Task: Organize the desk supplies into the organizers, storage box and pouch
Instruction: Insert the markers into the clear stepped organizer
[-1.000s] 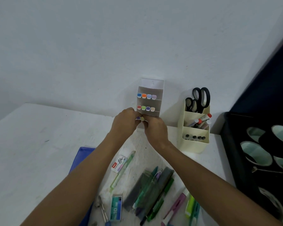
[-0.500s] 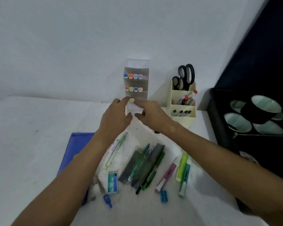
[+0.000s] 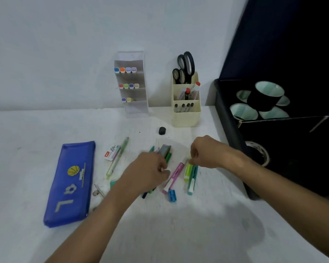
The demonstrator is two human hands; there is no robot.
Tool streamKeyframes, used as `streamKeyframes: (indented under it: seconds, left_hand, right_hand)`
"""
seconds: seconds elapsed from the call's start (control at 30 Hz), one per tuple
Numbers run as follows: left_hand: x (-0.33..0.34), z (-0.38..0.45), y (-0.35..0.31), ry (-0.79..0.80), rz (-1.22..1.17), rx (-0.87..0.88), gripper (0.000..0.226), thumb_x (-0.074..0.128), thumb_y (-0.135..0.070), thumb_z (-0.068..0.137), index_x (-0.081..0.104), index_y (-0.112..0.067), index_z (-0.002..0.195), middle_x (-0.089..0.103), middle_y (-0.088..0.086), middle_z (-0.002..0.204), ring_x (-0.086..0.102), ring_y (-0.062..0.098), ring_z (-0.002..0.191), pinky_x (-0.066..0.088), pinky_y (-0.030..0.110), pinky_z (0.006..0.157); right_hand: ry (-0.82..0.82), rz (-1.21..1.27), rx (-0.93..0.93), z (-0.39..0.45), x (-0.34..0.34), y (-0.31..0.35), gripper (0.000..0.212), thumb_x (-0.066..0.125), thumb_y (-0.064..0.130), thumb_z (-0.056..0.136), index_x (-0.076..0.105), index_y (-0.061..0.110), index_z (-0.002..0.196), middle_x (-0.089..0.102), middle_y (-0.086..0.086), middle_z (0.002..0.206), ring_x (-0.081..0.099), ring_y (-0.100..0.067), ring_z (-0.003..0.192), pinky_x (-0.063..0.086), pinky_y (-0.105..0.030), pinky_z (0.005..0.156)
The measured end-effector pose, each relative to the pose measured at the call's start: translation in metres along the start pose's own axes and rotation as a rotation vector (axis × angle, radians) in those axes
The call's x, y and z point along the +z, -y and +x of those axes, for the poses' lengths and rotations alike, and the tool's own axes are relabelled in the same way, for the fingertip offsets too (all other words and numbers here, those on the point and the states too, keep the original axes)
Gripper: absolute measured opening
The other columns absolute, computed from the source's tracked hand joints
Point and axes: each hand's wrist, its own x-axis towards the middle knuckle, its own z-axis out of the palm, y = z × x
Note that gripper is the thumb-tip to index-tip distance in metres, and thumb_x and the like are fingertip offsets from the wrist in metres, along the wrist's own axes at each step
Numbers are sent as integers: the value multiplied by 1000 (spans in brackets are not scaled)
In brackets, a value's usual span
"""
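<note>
Low over the white worktop (image 3: pixel 46 130), both hands are held above the scattered pens. The left hand (image 3: pixel 150 172) is curled over the dark pen bundle (image 3: pixel 164 150); whether its grip is clamped on anything cannot be told. The right hand (image 3: pixel 207 151) is pinched together at the tip of the yellow highlighter (image 3: pixel 187 170). The blue pouch (image 3: pixel 72 181) lies flat well to the left, and the clear marker organizer (image 3: pixel 134 84) stands against the wall.

Your left hand (image 3: pixel 150 172) covers most of the pen pile (image 3: pixel 164 153) at table centre, so you cannot count them. Motion blur hides whether either hand grips anything. At three o'clock, the black storage box (image 3: pixel 228 118) runs off-frame.
</note>
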Motion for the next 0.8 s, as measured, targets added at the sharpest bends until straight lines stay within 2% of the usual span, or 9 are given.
streamKeyframes:
  seconds: [0.07,0.13,0.3,0.37,0.43,0.53,0.63,0.7,0.8]
  left_hand:
    - [9,0,-7,79,59,-19,25,63,-40,84,71,-17,79,59,-6,64,60,11,65,49,24,60]
    - [16,-2,-13,124,103,-55,32,64,-43,83,70,-13,72,56,-4,56,58,13,57,48,24,56]
    - [21,-3,-16,94,153,-76,29,65,-43,81,68,-15,72,57,-3,60,61,15,61,50,28,57]
    - [21,-4,-16,68,148,-96,29,64,-39,81,56,-17,63,51,-4,59,54,14,57,42,25,51]
    - [19,-6,-15,13,116,-131,33,63,-36,80,44,-19,59,45,-4,58,47,12,54,36,25,48]
    - [13,-9,-12,-83,47,-155,29,61,-38,79,50,-16,64,48,-3,63,51,13,56,42,24,51]
    - [5,-11,-7,-176,-34,-163,25,60,-39,80,57,-15,80,58,0,80,59,16,72,50,32,63]
    - [1,-12,-2,-214,-69,-170,22,60,-39,80,57,-18,83,60,-2,80,60,16,72,53,35,66]
    - [-3,-13,2,-274,-121,-185,21,60,-41,79,57,-21,81,63,-2,73,61,16,66,55,36,62]
  right_hand:
    - [-28,47,67,-3,6,0,29,68,38,84,53,14,78,59,-4,86,58,-18,73,40,-24,50]
    - [-43,134,93,-8,17,4,34,69,42,82,49,16,74,57,-3,83,57,-17,70,41,-24,49]
    - [-90,229,122,-16,45,13,36,69,41,80,60,10,97,63,-7,98,62,-19,80,55,-32,67]
    - [-129,261,147,-18,51,15,32,70,38,80,58,10,91,61,-6,94,60,-19,78,52,-30,61]
    - [-153,268,166,-19,53,16,29,70,34,80,50,12,79,55,-5,88,56,-18,72,41,-24,50]
    - [-190,257,184,-21,52,17,35,68,32,80,39,16,69,46,-1,79,48,-14,65,31,-22,46]
    - [-243,184,186,-18,50,20,25,64,29,83,46,12,82,40,-1,86,46,-15,70,33,-23,52]
    - [-285,116,167,-14,51,23,21,61,25,85,52,11,96,36,-2,95,44,-18,79,36,-26,61]
    - [-335,103,123,-10,54,25,14,57,21,85,47,13,89,37,-2,94,40,-18,81,34,-29,63]
